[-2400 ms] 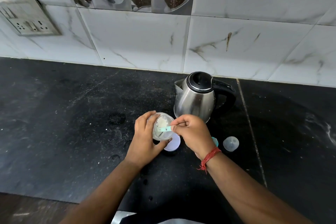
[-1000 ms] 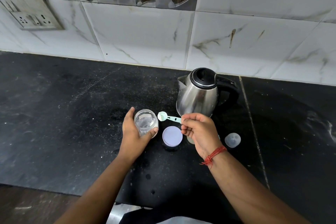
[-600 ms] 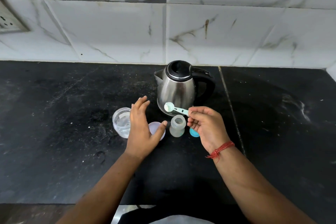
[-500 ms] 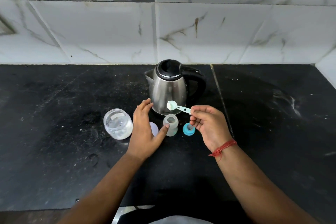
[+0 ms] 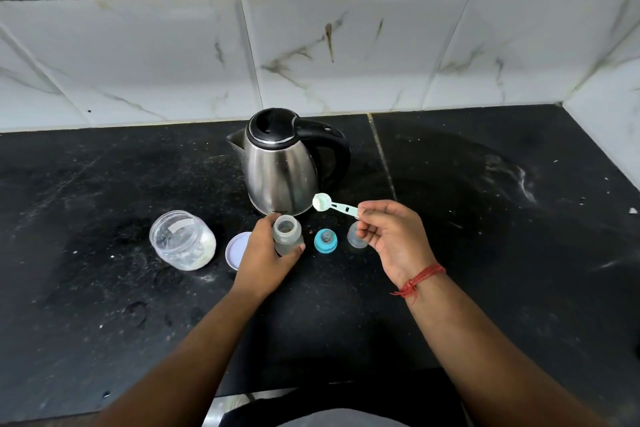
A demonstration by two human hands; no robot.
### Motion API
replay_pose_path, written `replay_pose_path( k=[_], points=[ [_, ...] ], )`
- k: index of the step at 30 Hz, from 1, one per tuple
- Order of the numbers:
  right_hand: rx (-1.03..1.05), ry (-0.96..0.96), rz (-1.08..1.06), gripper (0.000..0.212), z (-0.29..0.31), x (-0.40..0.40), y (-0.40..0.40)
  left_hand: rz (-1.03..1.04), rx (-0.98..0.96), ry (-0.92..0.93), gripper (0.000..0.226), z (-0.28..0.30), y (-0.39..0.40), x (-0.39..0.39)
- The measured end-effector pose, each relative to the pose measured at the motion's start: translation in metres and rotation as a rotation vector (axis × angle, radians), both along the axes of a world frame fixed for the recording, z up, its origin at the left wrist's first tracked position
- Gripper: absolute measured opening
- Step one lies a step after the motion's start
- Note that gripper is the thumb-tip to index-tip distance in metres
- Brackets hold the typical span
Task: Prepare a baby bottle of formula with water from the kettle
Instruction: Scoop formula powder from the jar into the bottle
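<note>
An open clear baby bottle (image 5: 286, 232) stands on the black counter in front of the steel kettle (image 5: 282, 170). My left hand (image 5: 265, 255) grips the bottle's body. My right hand (image 5: 389, 236) pinches the handle of a pale green scoop (image 5: 330, 203) with white powder in its bowl, held level just right of and above the bottle's mouth. The blue teat ring (image 5: 325, 241) lies right of the bottle. A clear cap (image 5: 355, 236) sits partly behind my right hand.
An open formula jar (image 5: 181, 244) with white powder stands to the left, its pale lid (image 5: 237, 250) flat beside it. White marble tiles back the counter, and a side wall (image 5: 616, 121) closes it at far right. The counter's front edge (image 5: 242, 395) runs near my body.
My left hand set the jar down at the left, moved right and took hold of the bottle. My right hand lifted the filled scoop out of the jar and carried it toward the bottle.
</note>
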State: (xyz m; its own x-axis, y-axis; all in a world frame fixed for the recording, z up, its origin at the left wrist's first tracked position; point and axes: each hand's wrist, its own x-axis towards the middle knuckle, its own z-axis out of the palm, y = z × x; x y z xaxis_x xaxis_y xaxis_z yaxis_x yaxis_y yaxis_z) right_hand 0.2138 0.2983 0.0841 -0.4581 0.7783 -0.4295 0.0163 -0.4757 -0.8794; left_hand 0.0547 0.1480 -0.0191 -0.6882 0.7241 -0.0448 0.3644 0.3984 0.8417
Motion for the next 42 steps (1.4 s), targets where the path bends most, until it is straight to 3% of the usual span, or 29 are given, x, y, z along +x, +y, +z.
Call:
replay_pose_path(
  k=[3,10,16,29,33,38,42],
  points=[
    [-0.008,-0.002,0.014,0.012,0.0,-0.003,-0.001,0.006,0.015,0.01,0.05,0.002,0.001,-0.002],
    [0.005,0.005,0.061,0.013,0.001,-0.02,-0.009,0.034,0.094,0.063,0.045,0.014,-0.009,-0.005],
    [0.052,0.037,0.125,0.014,0.006,-0.042,-0.025,0.025,0.227,0.1,0.053,0.027,-0.026,-0.021],
    [0.433,-0.029,0.211,0.009,0.024,-0.087,-0.06,0.075,0.245,0.141,0.057,0.051,-0.053,-0.052],
    [0.652,-0.1,0.212,0.019,0.022,-0.093,-0.065,0.076,0.246,0.135,0.056,0.055,-0.057,-0.056],
    [1.332,-0.165,0.263,0.013,0.022,-0.092,-0.073,0.068,0.255,0.125,0.054,0.06,-0.058,-0.059],
    [1.631,-0.153,0.309,0.009,0.018,-0.089,-0.073,0.065,0.267,0.118,0.053,0.063,-0.058,-0.06]
  ],
)
